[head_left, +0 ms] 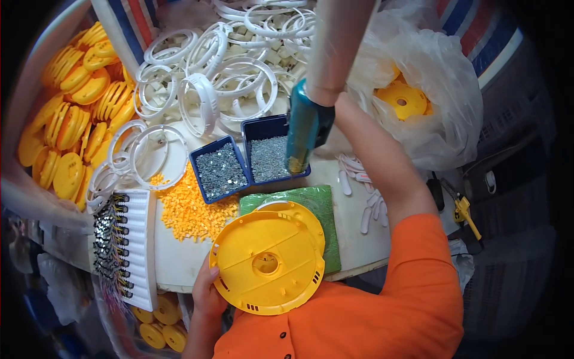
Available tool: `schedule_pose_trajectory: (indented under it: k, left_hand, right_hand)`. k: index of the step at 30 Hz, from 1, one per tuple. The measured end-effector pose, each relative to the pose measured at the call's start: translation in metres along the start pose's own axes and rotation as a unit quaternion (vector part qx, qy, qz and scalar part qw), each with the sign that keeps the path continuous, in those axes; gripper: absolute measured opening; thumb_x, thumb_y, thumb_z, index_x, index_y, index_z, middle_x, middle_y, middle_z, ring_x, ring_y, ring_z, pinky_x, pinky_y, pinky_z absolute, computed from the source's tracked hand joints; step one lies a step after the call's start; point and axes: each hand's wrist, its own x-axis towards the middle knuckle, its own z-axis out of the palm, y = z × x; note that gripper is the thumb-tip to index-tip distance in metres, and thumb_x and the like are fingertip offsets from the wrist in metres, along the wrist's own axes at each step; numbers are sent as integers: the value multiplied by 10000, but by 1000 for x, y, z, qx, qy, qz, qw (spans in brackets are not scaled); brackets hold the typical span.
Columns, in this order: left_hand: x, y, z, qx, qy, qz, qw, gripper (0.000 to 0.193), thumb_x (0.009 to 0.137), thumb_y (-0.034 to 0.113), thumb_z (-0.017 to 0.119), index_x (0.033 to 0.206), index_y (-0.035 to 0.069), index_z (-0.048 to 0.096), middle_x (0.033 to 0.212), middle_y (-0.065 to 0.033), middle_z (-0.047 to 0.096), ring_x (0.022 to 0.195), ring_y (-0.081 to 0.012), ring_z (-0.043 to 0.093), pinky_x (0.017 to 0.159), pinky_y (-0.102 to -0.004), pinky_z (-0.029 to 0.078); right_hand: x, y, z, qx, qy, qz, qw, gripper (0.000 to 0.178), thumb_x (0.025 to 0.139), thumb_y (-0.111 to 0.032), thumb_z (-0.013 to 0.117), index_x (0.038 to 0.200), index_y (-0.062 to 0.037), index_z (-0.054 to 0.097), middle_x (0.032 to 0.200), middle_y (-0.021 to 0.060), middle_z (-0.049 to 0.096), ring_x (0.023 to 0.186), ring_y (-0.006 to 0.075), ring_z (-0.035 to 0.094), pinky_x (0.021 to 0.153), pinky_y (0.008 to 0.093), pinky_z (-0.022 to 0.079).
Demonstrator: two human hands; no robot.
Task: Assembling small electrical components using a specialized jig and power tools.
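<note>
The left hand [208, 293] curls around the lower-left rim of a round yellow plastic disc with a centre hole [267, 263], holding it tilted against the person's chest; a second yellow disc edge peeks out behind it, over a green textured mat [320, 206]. The right hand [342, 105] is wrapped around a teal powered screwdriver [305, 128], hanging from a pale tube above the disc.

Just above the disc stand two blue square trays of small silver screws [220, 169]. To the trays' left lies one heap of small yellow plastic bits [188, 209]; beyond them, a pile of white plastic rings [227, 78], too many to count.

The disc, gripped by one edge only, might slip or twist under the driver's push. The driver tip, hovering over the right tray, could knock it and scatter screws.
</note>
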Motion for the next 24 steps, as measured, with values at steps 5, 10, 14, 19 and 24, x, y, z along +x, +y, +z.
schedule_pose_trajectory:
  k: [5,10,14,19,24]
  left_hand:
    - [-9,-2,-12,-1,40,9,999,735,935,301,490,1526,-91,294,1491,-224,473,1381,-305,492,1158,-398,382]
    - [6,-6,-15,-23,-21,-10,999,734,941,300,483,1531,-89,283,1500,-224,465,1388,-313,485,1163,-405,376]
    - [12,-10,-15,-33,-14,-25,999,720,952,297,476,1536,-78,284,1496,-220,471,1381,-311,493,1158,-404,386]
    - [22,-13,-18,-51,-48,-79,994,706,962,295,466,1540,-69,285,1486,-215,482,1363,-303,510,1148,-401,396]
    - [17,-12,-6,-20,-44,-65,997,701,961,294,461,1535,-71,292,1479,-213,490,1354,-298,517,1142,-396,400]
  right_hand:
    - [-5,98,-44,-70,198,90,974,189,877,-115,609,944,-121,786,855,166,750,847,330,741,866,515,537]
    - [-59,143,-192,347,274,23,897,658,979,-570,561,1138,59,673,920,166,739,923,311,734,848,440,562]
    - [-80,101,-203,120,387,345,847,366,942,-344,698,1073,-3,712,949,145,749,938,271,727,829,406,551]
    - [-108,132,-154,13,324,369,871,415,947,-462,663,1062,-70,735,947,124,767,931,348,728,829,453,545]
    - [-65,119,-130,88,203,481,848,514,942,-478,665,1177,-22,696,1107,201,741,1018,393,704,905,472,529]
